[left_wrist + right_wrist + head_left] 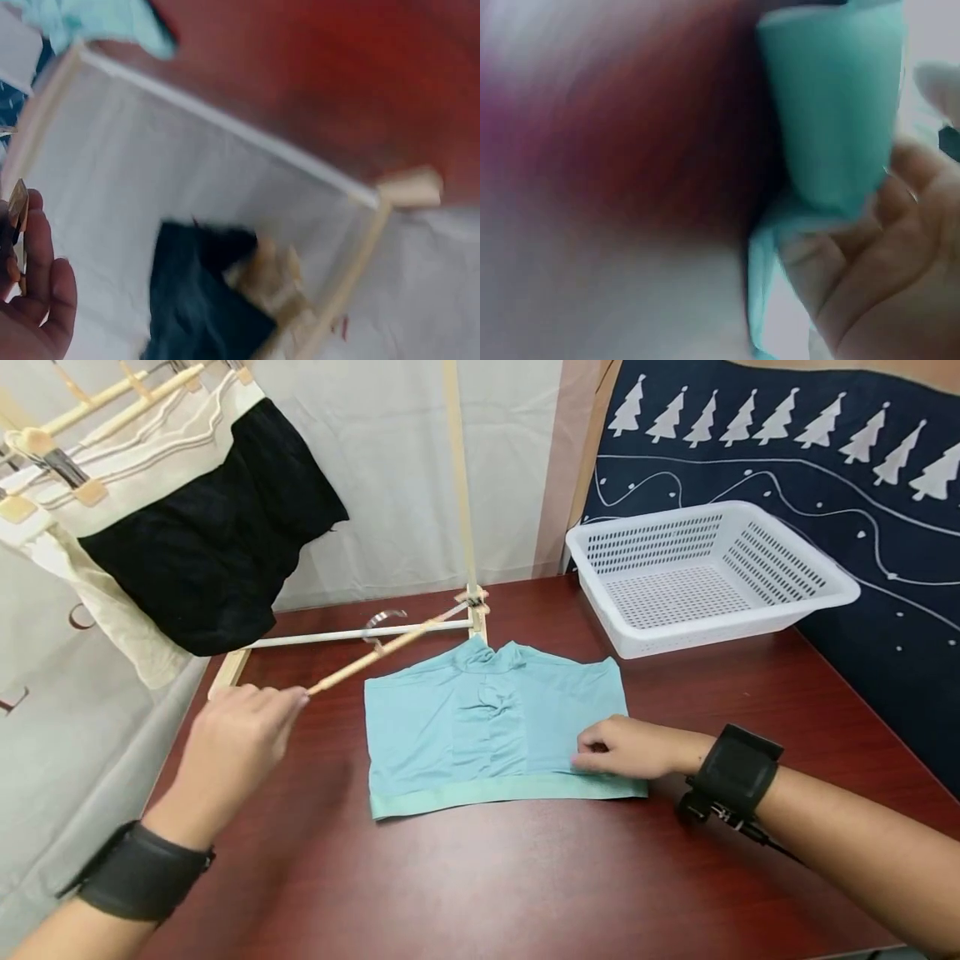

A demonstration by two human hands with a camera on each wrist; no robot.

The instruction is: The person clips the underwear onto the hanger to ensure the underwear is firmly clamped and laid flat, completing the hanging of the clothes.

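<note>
Teal shorts (491, 727), flat, waistband nearest

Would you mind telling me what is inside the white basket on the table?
The white basket looks empty: its perforated floor and far walls show bare. Only a strip of the floor just behind the near wall is hidden from the head camera.

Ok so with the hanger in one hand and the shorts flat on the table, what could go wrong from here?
The left hand grips the hanger only at its far end, so it could tip or swing into the rack. The right hand pinches just one corner of the teal shorts, so they might bunch or slide when lifted. The black garment hanging nearby could also get snagged.
</note>
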